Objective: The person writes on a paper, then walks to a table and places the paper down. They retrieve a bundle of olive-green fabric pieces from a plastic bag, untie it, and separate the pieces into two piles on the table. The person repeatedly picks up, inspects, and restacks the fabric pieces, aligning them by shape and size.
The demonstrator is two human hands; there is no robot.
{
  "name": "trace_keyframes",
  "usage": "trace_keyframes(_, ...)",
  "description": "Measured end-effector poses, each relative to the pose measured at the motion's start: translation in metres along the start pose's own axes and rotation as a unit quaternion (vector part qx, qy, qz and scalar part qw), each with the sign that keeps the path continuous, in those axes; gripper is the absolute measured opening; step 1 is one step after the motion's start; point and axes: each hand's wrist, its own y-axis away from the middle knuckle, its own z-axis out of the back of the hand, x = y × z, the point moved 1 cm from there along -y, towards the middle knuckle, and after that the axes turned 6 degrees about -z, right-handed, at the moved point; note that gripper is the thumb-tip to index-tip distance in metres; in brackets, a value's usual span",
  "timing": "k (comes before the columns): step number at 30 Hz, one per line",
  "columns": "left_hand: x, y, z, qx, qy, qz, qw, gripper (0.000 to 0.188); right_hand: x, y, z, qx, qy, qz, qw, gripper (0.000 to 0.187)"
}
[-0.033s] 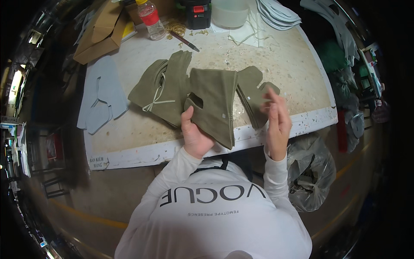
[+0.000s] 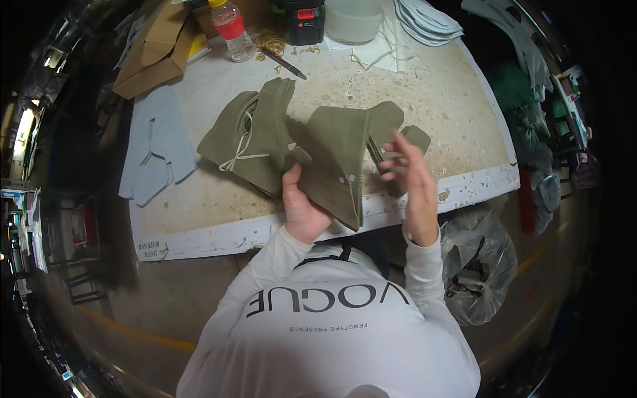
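Left hand [image 2: 302, 209] grips an olive fabric stack [image 2: 338, 162]; right hand [image 2: 413, 176] seemingly fingers its edge.
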Motion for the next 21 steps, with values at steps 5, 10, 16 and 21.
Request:
trace_keyframes(5, 0.007, 0.004, 0.001, 0.055, -0.096, -0.007, 0.994, 0.065, -0.004, -0.018, -0.035, 0.036, 0.001, -0.009, 0.999, 0.048)
trace_keyframes(10, 0.004, 0.012, -0.007, -0.042, -0.231, -0.077, 0.969, 0.044, -0.012, -0.016, -0.034, -0.018, 0.113, -0.02, 0.993, 0.046)
trace_keyframes(16, -0.017, 0.027, -0.017, -0.037, -0.2, 0.045, 0.978, 0.039, -0.008, -0.02, -0.023, 0.108, 0.293, 0.082, 0.946, 0.045)
trace_keyframes(21, -0.063, 0.059, -0.041, 0.027, -0.663, -0.162, 0.731, 0.064, -0.024, -0.03, -0.027, 0.056, 0.265, -0.092, 0.958, 0.057)
